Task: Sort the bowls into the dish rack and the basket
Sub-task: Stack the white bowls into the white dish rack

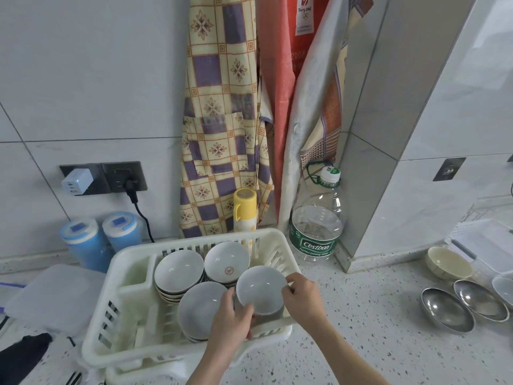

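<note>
A white plastic dish rack stands on the counter with several white bowls stacked in it. Both my hands hold one white bowl over the rack's front right corner. My left hand grips its near left rim, and my right hand pinches its right rim. A stack of bowls sits at the rack's middle, another bowl behind it, and a further stack lies just left of my left hand. To the right on the counter sit a cream bowl and two steel bowls.
A large water bottle and a yellow flask stand behind the rack. Two blue canisters stand by the wall sockets at left. A translucent lidded box lies left of the rack. Aprons hang on the wall.
</note>
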A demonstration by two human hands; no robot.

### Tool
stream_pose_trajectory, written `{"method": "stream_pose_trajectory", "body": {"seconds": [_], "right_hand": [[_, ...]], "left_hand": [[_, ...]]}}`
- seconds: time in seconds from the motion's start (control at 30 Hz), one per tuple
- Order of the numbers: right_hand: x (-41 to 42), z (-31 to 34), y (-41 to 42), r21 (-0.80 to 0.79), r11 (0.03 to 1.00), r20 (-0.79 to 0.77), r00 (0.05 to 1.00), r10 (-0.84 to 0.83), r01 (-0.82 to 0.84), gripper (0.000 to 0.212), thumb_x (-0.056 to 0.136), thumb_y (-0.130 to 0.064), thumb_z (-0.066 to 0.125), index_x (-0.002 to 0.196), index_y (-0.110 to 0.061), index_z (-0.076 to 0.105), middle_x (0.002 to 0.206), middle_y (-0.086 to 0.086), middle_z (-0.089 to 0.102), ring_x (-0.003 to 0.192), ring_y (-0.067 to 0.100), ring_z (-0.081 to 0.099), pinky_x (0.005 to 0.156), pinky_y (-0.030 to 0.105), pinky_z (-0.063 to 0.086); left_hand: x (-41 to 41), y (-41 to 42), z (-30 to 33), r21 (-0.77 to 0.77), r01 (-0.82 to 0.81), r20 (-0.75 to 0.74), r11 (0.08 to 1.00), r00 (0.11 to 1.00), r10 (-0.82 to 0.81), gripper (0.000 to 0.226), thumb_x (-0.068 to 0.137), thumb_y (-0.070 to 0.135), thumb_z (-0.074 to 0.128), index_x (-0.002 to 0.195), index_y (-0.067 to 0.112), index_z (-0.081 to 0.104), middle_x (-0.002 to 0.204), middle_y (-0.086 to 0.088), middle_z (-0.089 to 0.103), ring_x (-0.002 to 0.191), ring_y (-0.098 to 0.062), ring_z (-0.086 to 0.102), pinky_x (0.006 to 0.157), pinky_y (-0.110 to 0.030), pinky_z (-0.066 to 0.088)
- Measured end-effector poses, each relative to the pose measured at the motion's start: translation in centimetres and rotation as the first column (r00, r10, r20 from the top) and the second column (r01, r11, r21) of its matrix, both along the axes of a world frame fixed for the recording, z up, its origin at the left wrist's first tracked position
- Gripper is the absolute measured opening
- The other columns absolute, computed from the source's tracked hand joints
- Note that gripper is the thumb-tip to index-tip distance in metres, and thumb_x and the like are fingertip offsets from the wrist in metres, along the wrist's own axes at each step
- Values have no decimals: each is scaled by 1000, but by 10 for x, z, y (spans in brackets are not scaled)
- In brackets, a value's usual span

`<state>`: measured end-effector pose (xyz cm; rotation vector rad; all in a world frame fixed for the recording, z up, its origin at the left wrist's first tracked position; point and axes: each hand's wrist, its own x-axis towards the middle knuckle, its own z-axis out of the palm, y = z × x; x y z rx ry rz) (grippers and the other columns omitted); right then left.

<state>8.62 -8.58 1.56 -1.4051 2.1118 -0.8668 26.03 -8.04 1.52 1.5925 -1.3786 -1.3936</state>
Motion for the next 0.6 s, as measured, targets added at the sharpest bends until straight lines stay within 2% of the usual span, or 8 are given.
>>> {"method": "stream_pose_trajectory", "body": {"seconds": [0.13, 0.23, 0.3, 0.37, 0.47, 0.57, 0.6], "right_hand": [[2, 0, -2, 53, 999, -68, 998, -4, 8, 24, 84, -8, 50, 104, -6, 64, 66, 5, 63, 53, 18, 52, 46, 26, 39], [4, 1, -3, 108, 994, -133, 991, 10, 4, 25, 85, -9, 49, 104, -3, 63, 83, 13, 70, 71, 27, 66, 59, 35, 53], [5, 2, -4, 134, 991, -175, 984, 21, 3, 27, 84, -9, 48, 103, 0, 64, 87, 16, 71, 78, 30, 68, 65, 38, 55], [7, 2, -6, 156, 988, -194, 980, 40, -9, 28, 82, -8, 47, 103, 1, 63, 87, 17, 70, 70, 29, 65, 59, 36, 52], [8, 2, -8, 212, 977, -241, 967, 87, -35, 24, 82, -8, 46, 99, -2, 61, 81, 10, 66, 61, 20, 49, 50, 27, 38], [11, 4, -9, 257, 966, -280, 955, 103, -29, 7, 81, -7, 45, 75, -11, 47, 65, -1, 47, 51, 13, 38, 43, 22, 27], [13, 4, -9, 266, 964, -280, 954, 104, -26, 16, 80, -6, 44, 68, -14, 38, 61, -2, 41, 48, 12, 33, 42, 22, 25]], "left_hand": [[-4, 7, 1, 31, 63, -26, 998, 998, -62, 40, 90, 23, 56, 128, 32, 47, 94, 1, 69, 43, -9, 58, 41, -15, 40], [-5, 10, 3, 62, 90, -18, 994, 996, -89, 41, 89, 20, 54, 127, 34, 46, 91, 4, 66, 47, -8, 61, 41, -14, 39], [-6, 12, 3, 77, 107, -3, 991, 994, -107, 42, 89, 23, 53, 129, 34, 46, 90, 6, 64, 48, -7, 62, 42, -14, 40], [-7, 14, 4, 90, 120, 13, 989, 993, -121, 46, 89, 26, 53, 133, 33, 44, 91, 5, 64, 49, -6, 63, 43, -14, 41], [-6, 17, 3, 113, 132, 40, 985, 990, -138, 56, 91, 27, 53, 144, 29, 34, 90, 6, 61, 51, -4, 65, 46, -14, 41], [-5, 18, 5, 137, 138, 49, 981, 988, -145, 68, 92, 27, 51, 153, 26, 22, 91, 7, 60, 53, -2, 66, 44, -14, 39], [-5, 18, 6, 141, 143, 49, 980, 987, -151, 67, 92, 27, 50, 153, 25, 21, 91, 7, 60, 54, -2, 67, 42, -13, 38]]}}
